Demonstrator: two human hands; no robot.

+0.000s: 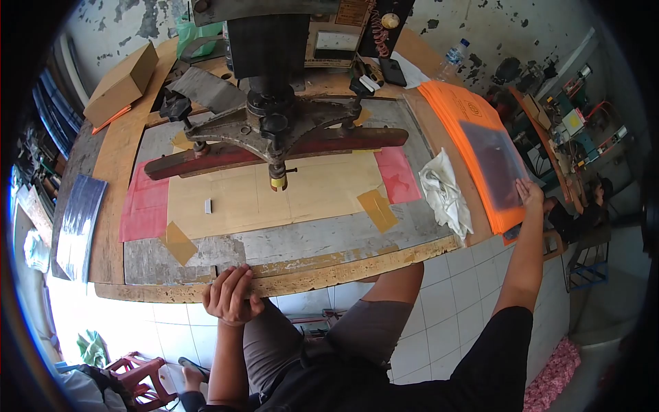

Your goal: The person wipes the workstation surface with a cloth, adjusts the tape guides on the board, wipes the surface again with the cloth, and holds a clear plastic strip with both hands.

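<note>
Head view: right hand (528, 193), fingers part-open, touches the near edge of the clear sheet (494, 165) just ahead of it, atop orange sheets (453, 103). I judge that sheet light, flexible, slippery, best held by its rim. Left hand (233, 295) half-curled at the table edge (343, 275); undersides hidden, I can't tell whether either hand grips.

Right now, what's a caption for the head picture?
Left hand at the table edge, right hand at the orange stack.
</note>
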